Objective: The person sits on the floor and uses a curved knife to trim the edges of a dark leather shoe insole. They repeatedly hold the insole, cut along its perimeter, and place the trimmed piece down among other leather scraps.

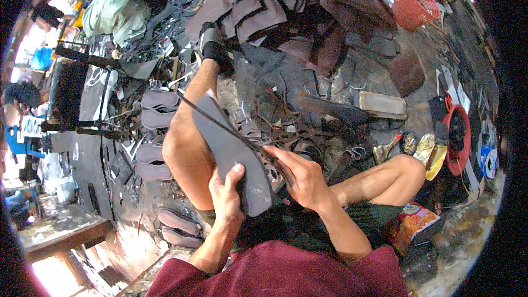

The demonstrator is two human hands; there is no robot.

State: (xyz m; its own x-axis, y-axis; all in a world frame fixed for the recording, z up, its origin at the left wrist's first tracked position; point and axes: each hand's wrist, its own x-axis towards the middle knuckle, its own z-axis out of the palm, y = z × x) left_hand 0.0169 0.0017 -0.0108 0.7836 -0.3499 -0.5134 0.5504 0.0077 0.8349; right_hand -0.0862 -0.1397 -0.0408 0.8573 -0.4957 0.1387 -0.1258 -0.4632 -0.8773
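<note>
A grey sole (234, 157), just left of the frame's centre, is held near its lower end by the left grip (226, 192), thumb on top. The right grip (301, 176), fingers bent, meets its right edge; whether it pinches a dark strip (220, 123), slanting toward the upper left, or a tool cannot be told. Edge work appears the step in hand; the next move seems to call for a steady sole. Paired soles (154, 172) lie at left, dark sheets (258, 14) at top.
</note>
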